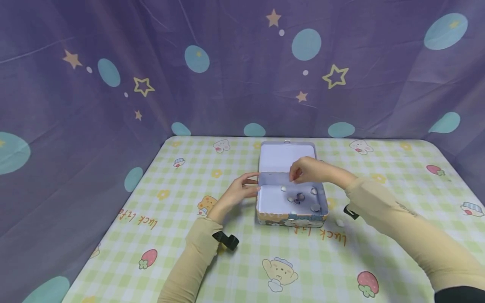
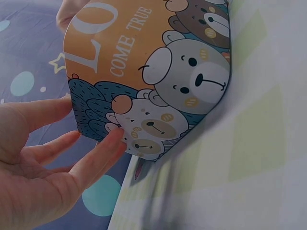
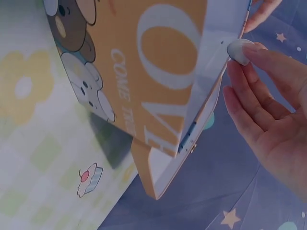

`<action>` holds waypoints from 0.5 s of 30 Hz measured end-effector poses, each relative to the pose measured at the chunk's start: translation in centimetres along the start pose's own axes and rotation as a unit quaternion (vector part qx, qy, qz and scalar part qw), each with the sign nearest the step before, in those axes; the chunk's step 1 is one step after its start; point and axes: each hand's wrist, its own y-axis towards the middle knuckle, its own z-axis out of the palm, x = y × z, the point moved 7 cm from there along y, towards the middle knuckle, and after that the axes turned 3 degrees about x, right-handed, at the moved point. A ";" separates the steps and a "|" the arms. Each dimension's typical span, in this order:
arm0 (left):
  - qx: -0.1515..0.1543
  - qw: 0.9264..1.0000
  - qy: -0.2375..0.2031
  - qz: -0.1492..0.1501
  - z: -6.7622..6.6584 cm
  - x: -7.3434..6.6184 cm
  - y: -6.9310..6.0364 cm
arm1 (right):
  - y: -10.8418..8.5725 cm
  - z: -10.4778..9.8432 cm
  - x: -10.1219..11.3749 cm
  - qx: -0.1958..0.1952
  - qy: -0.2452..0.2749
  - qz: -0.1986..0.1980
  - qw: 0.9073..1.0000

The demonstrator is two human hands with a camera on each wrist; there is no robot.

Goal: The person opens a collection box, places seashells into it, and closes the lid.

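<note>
An open tin box [image 1: 273,203] printed with cartoon bears stands on the table, its lid [image 1: 286,156] tipped back. Against its left side rest the fingertips of my left hand [image 1: 235,192], the fingers spread and nearly straight in the left wrist view. My right hand [image 1: 311,169] hovers over the back of the box. Between its thumb and fingertips it pinches a small, pale seashell [image 3: 236,51]. Several shells lie scattered inside, among them a grey one [image 1: 315,207] at the front right and a dark one [image 1: 300,196] near the middle.
A white shell [image 1: 340,223] lies on the cloth to the right of the box. The green checked tablecloth [image 1: 235,277] has printed fruit and animals. Behind and to the left hangs a purple curtain [image 1: 235,97] with stars.
</note>
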 end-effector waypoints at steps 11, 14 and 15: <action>-0.002 1.000 0.002 -0.004 0.0 0.0 0.1 | 1.3 1.4 0.7 0.029 0.013 -0.027 0.999; -0.003 1.000 0.003 -0.004 0.0 0.0 0.0 | 1.5 1.8 0.8 0.038 0.011 -0.023 0.999; -0.003 1.000 0.002 -0.004 0.0 0.0 0.1 | 1.5 2.0 0.8 0.041 0.011 -0.019 0.999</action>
